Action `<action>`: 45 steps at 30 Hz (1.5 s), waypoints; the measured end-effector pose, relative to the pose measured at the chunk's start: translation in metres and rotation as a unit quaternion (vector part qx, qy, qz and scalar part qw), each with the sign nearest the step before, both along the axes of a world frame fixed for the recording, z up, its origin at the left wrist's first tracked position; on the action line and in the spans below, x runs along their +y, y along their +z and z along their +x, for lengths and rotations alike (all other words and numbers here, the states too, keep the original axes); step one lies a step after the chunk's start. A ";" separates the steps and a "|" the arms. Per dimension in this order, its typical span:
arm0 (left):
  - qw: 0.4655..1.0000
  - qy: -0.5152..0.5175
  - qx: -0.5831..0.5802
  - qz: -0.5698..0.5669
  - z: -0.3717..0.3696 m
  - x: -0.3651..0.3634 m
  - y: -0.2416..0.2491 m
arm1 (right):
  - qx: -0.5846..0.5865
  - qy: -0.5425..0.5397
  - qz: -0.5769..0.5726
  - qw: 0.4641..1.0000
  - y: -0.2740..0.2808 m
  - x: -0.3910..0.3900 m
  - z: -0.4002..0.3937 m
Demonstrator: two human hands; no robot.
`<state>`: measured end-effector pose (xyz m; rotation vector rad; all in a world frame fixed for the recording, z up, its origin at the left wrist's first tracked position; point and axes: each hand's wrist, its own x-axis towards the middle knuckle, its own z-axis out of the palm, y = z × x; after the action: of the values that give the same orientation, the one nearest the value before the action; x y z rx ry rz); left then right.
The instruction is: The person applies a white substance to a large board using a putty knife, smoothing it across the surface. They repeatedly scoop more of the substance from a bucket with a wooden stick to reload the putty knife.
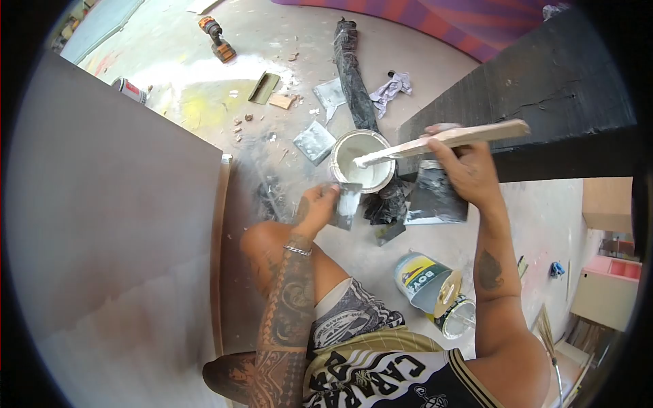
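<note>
On the pale grey floor point(262, 153), a round, lidless can point(334, 165) of white paste is reached by a long, flat wooden stick point(502, 132), tip inside, axis approx. L–R, gripped in the curled R hand point(472, 173). Nearer the rim, a dark, flat, white-smeared scraper point(345, 209) is pinched by the L hand point(318, 209). R side is crowded by a black slab point(510, 95); more room is seen to L.

White-tipped stick point(476, 134), open can point(359, 139), smeared scraper point(347, 205)
</note>
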<state>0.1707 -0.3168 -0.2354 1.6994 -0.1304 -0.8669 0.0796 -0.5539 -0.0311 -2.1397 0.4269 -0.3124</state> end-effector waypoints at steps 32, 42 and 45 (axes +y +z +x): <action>0.995 0.021 -0.093 0.009 -0.007 -0.029 0.017 | 0.131 0.316 -0.243 0.908 0.044 0.037 -0.069; 0.970 0.113 -0.181 -0.120 -0.020 0.007 0.048 | 0.174 -0.082 -0.082 0.978 -0.092 -0.017 -0.022; 0.953 0.152 -0.200 -0.168 -0.023 0.045 0.078 | 0.189 -0.152 0.271 0.932 -0.140 -0.013 -0.038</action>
<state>0.1477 -0.2713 -0.1577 1.5006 -0.2658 -0.2465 0.0418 -0.5668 -0.1711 -1.5786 0.9548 0.0547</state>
